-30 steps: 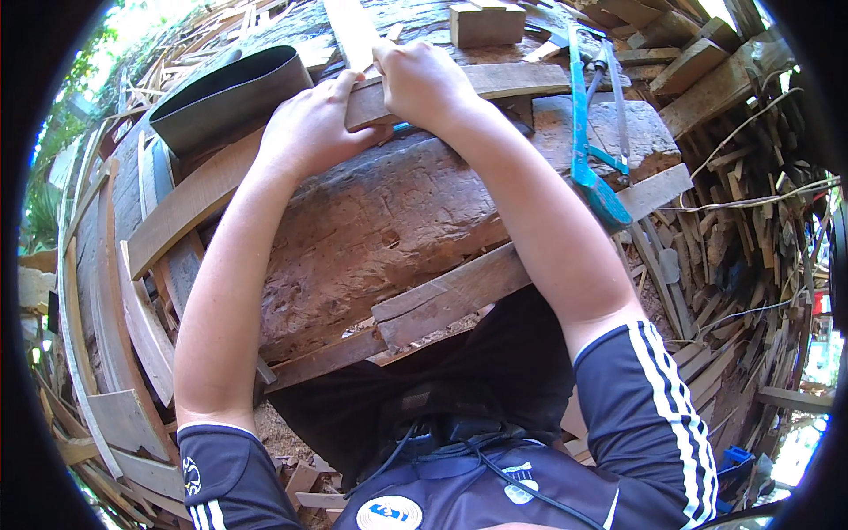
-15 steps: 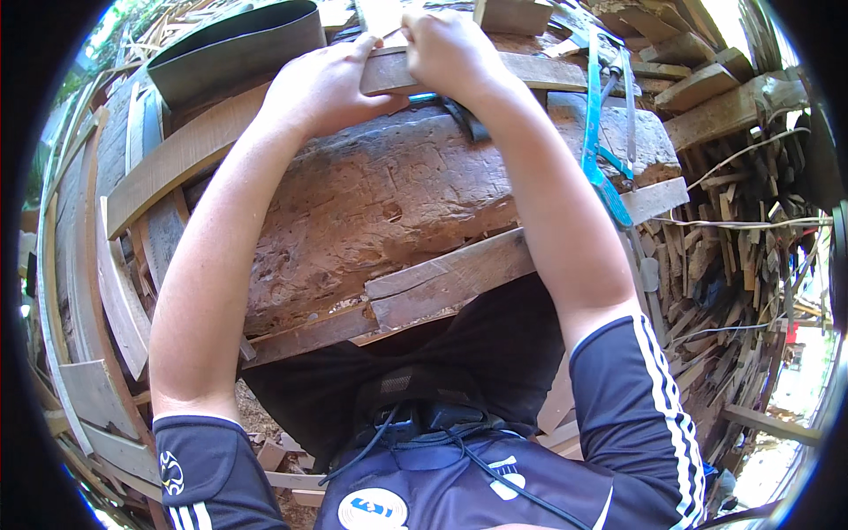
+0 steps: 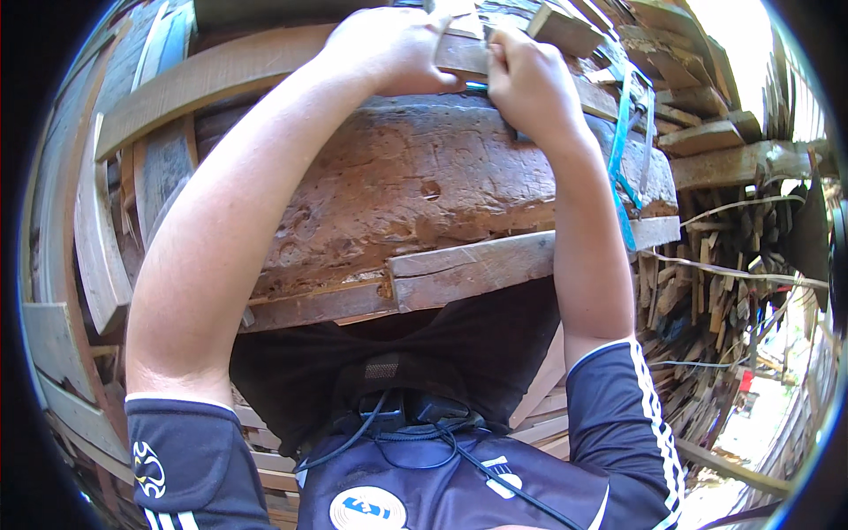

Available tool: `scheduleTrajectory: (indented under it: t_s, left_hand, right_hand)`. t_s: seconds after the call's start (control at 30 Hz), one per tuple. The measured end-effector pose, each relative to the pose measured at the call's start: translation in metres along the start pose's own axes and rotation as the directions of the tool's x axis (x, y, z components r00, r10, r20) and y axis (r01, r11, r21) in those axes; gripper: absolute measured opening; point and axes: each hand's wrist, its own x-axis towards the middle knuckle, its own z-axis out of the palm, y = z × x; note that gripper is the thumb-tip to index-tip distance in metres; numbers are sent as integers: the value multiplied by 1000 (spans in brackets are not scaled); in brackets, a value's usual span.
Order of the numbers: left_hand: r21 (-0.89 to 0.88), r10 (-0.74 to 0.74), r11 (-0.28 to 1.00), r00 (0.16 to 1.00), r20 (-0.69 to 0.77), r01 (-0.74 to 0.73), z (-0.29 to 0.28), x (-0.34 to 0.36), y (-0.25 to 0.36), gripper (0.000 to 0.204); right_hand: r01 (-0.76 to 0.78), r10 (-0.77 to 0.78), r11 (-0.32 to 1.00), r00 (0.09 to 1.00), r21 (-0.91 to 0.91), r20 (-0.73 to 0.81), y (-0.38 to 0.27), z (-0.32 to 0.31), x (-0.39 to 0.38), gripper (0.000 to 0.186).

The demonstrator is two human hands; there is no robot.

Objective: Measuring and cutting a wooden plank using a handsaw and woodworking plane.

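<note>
My left hand (image 3: pixel 389 53) lies over a long wooden board (image 3: pixel 221 66) at the far edge of a thick, worn timber block (image 3: pixel 380 168). Its thumb presses the board's near side; the other fingertips are partly hidden. Just to the right, my right hand (image 3: pixel 534 84) is a closed fist at the board, and what it holds cannot be made out. A small pale wood piece (image 3: pixel 464 22) shows between the hands. Below it, a bit of a teal object (image 3: pixel 477 87) sticks out. A teal hacksaw (image 3: pixel 623 150) rests to the right of my right forearm.
A cracked plank (image 3: pixel 477 265) runs along the block's near edge, close to my body. Planks (image 3: pixel 102 238) stand along the left. Wood offcuts (image 3: pixel 707 274) pile up at the right, and a small block (image 3: pixel 565 31) sits beyond my right hand.
My right hand has moved right and nearer along the board, over the dark object seen earlier. My left hand has shifted slightly right. The whole view has moved a little.
</note>
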Motion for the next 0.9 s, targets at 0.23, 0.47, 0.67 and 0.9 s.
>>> scheduleTrajectory:
  t_s: [0.23,0.47,0.67,0.9]
  left_hand:
    - [47,20,999,1000,-13,-20,4,-3,-11,77]
    - [34,20,999,1000,-12,-19,3,3,-5,75]
    - [-41,262,949,858,-442,-311,30,-27,-34,75]
    - [12,38,999,999,-11,-38,13,15,-8,78]
  right_hand:
    - [-32,32,999,998,-1,-58,-10,12,37,17]
    - [-91,91,996,994,-13,60,4,-3,14,12]
    - [-51,52,998,998,26,-24,-12,7,37,17]
    - [-109,110,992,994,-65,23,-19,-10,31,17]
